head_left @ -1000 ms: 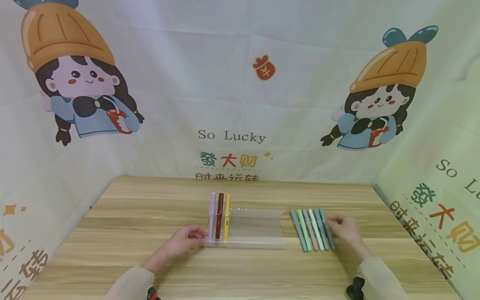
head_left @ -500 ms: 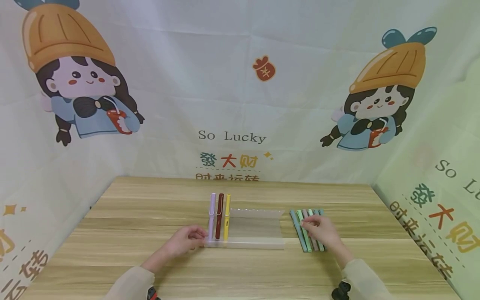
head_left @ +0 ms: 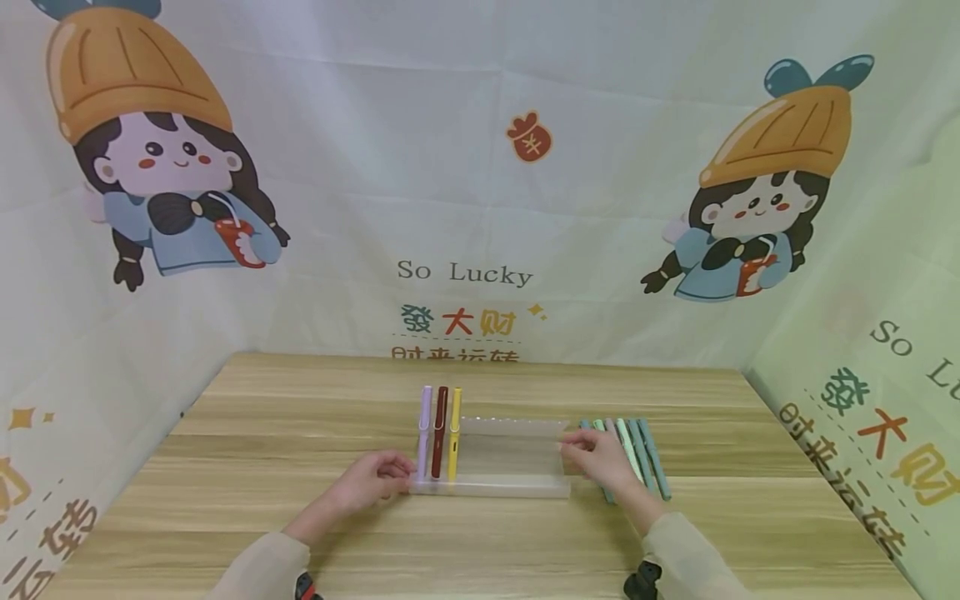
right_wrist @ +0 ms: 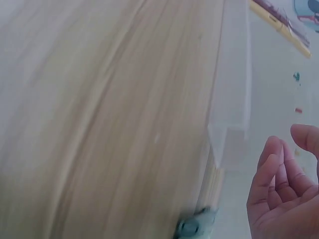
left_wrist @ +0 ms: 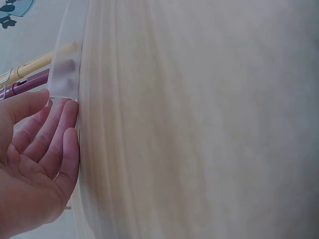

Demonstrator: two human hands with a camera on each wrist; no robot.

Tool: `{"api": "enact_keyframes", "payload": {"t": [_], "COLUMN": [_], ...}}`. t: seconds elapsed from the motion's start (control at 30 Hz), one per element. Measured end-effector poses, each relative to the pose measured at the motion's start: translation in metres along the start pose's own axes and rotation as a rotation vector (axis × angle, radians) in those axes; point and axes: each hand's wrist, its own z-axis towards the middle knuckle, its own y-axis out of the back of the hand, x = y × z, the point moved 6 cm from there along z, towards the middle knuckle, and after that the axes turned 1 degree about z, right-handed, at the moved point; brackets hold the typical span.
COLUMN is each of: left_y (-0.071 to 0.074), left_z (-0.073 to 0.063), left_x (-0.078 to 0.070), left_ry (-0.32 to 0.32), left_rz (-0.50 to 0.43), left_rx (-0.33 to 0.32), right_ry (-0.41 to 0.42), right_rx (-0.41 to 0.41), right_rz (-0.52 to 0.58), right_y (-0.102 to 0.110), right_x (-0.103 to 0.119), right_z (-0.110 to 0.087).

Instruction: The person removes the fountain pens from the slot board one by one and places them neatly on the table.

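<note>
A clear plastic pen holder [head_left: 513, 487] lies on the table. A lavender pen [head_left: 424, 425], a dark red pen [head_left: 440, 433] and a yellow pen [head_left: 454, 433] stand side by side at its left end. My left hand [head_left: 378, 479] pinches the holder's front left corner, thumb on one side and fingers underneath in the left wrist view. By the holder's right edge is my right hand [head_left: 600, 458]; in the right wrist view its thumb [right_wrist: 305, 137] and fingers are bent loosely, a gap between them. The right hand partly covers several pens [head_left: 652, 458] in teal, green and mauve.
The wooden table [head_left: 480, 550] runs back to a printed cloth backdrop [head_left: 345, 208], which also closes in both sides. The row of loose pens lies a short way right of the holder, slanting slightly.
My right hand has swept left, from the right end of the loose pens across them to the holder's right edge. My left hand has stayed at the holder's corner.
</note>
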Motion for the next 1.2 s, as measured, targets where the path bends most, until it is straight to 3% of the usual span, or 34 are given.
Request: {"api": "enact_keyframes", "payload": {"t": [0.5,1.2], "left_y": [0.001,0.0], "left_z": [0.0,0.001], "left_x": [0.0,0.003], "left_ry": [0.004,0.016], "left_rz": [-0.009,-0.009], "left_rx": [0.001,0.0], "right_ry": [0.075,0.071], "right_rx": [0.08,0.181], "right_rz": [0.049,0.119], "right_y": [-0.043,-0.083], "right_x": [0.02,0.04], "right_z": [0.008,0.012]}}
